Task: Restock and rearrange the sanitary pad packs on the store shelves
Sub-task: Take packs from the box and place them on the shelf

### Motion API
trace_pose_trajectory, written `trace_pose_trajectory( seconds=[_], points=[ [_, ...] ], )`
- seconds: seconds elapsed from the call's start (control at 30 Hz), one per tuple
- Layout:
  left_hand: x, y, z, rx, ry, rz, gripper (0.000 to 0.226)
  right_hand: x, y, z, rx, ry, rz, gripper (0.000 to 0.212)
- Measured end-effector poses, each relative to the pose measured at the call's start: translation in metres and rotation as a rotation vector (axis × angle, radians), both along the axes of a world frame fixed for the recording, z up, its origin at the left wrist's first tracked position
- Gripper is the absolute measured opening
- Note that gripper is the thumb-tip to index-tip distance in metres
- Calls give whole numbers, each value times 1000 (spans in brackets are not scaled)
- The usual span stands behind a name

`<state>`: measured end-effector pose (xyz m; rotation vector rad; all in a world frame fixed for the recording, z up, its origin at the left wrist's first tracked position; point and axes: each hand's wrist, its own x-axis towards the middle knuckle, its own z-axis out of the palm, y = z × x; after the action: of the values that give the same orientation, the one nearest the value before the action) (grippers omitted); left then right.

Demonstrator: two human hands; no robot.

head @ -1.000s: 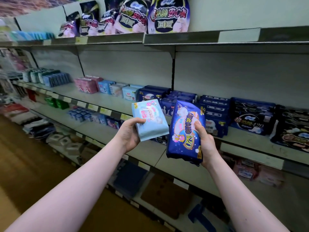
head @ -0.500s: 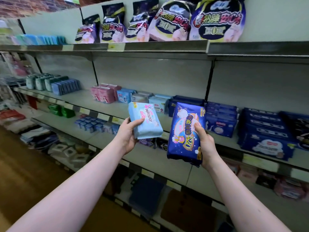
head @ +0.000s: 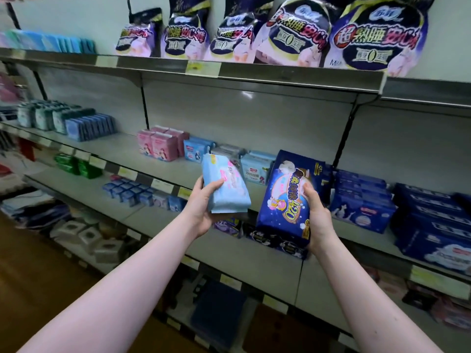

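The middle shelf (head: pixel 163 161) is carrying rows of packs, and both arms are reaching out in front of it. The right hand (head: pixel 317 220) is clamping a dark blue pack (head: pixel 285 200) upright, just in front of the shelf's stacked blue packs (head: pixel 362 202). The left hand (head: pixel 204 207) is gripping a light blue pack (head: pixel 224 187), in front of the shelf's pale blue ones (head: pixel 254 169). This looks like the sorting step, matching stock to rows. Next, each pack probably needs sliding in beside its own kind.

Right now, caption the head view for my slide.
Left hand holds a light blue pack, right hand a dark blue pack, before stocked shelves.
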<state>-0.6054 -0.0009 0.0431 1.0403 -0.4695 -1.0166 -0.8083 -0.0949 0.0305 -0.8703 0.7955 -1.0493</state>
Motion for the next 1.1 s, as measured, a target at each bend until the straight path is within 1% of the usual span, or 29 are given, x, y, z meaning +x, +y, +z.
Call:
trace_pose_trajectory(
  seconds=[0.03,0.13,0.17,0.2,0.27,0.33,0.43,0.47,0.57,0.6,0.63,0.7,0.77,0.8,0.9,1.0,1.1],
  points=[
    [0,-3,1,5,-26,-7,38,3,-5,0,0,-3,16,38],
    [6,-20,3,55,-150,5,43,14,-23,1,-28,-6,37,53],
    [8,-26,4,82,-201,10,47,17,-30,1,-41,-4,14,53],
    [11,-32,5,120,-245,18,50,18,-37,1,-50,5,-8,49],
    [16,-44,5,198,-328,65,49,18,-49,-1,-56,-5,4,44],
    [18,-58,7,206,-372,119,47,17,-62,-4,-66,-15,34,50],
    [22,-76,6,185,-385,163,46,16,-80,-11,-48,5,-10,58],
    [23,-83,5,182,-391,165,44,15,-84,-11,-39,6,-30,63],
    [32,-104,4,172,-418,146,37,15,-96,-9,-35,40,-58,95],
    [38,-113,4,168,-433,131,34,18,-102,-10,-45,39,-62,97],
    [43,-119,1,164,-455,118,34,19,-104,-9,-51,34,-65,93],
    [55,-133,-6,154,-512,92,34,23,-110,-10,-51,16,-81,76],
    [62,-142,-10,153,-565,71,44,26,-115,-13,-54,15,-102,57],
    [68,-150,-12,153,-588,61,49,29,-119,-13,-56,19,-125,51],
    [78,-168,-14,164,-699,52,53,37,-121,-11,-64,11,-168,52],
    [88,-187,-24,192,-791,21,56,45,-124,-15,-60,8,-200,65],
    [92,-203,-36,201,-795,-11,51,48,-128,-20,-52,-5,-254,50]
  ],
)
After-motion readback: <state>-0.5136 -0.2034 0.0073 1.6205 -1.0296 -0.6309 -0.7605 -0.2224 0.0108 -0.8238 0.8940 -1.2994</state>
